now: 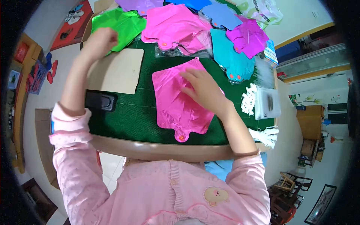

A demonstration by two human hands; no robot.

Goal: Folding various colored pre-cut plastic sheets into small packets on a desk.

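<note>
A bright pink, shiny foil piece (170, 97) lies flat before me on the green table cover. It has pointed corners and a round tab with an orange dot at its near end. My right hand (204, 92) rests over its right side, fingers stretched out and apart. Raised at the far left, my left hand (100, 43) has its fingers curled closed beside a green foil piece (125, 28). What those fingers hold, if anything, is hidden. Below that hand lies a tan cardboard sheet (116, 71).
Beyond the pink piece lie stacks of pink (176, 24), teal (232, 56), magenta (249, 35) and blue-grey foil (221, 15). On the right are white ribbon bundles (248, 99) and a clear plastic pack (268, 103). A black tray-like object (101, 102) sits near the left edge.
</note>
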